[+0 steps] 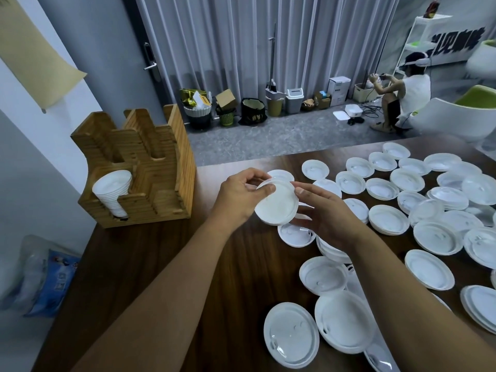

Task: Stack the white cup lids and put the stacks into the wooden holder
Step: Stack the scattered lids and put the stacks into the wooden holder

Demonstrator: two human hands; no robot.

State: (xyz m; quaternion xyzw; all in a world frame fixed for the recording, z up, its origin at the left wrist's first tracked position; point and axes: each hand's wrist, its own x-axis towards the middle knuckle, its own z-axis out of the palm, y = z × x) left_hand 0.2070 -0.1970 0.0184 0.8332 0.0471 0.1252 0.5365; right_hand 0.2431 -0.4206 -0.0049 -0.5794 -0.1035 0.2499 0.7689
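Lids in hand: a short stack of white cup lids [276, 204] is held above the table [150, 269] between both hands, flat face tilted toward the camera, its stacking axis running roughly toward the viewer and upward.

Left hand [237, 196]: closed on the stack's left rim, thumb on the near face, fingers curled behind the far edge. Right hand [326, 213]: closed on the right rim, thumb at the upper edge, fingers beneath. Neither hand is spread; both pinch the same stack.

Governing relation: the wooden holder [139, 167] stands well to the left of the grip and slightly farther from the person, at the table's left edge. The left hand is the nearer one. One filled stack of lids [114, 190] already sits in the holder's near-left slot, leaning; the remaining slots appear vacant, though their depths are partly hidden.

Loose lids [434, 233] lie scattered to the right of and below the grip, several directly under the right hand.

Judgement: stacking is in hand; the held stack looks too thin to transfer yet. The next lid lies nearer the right hand.
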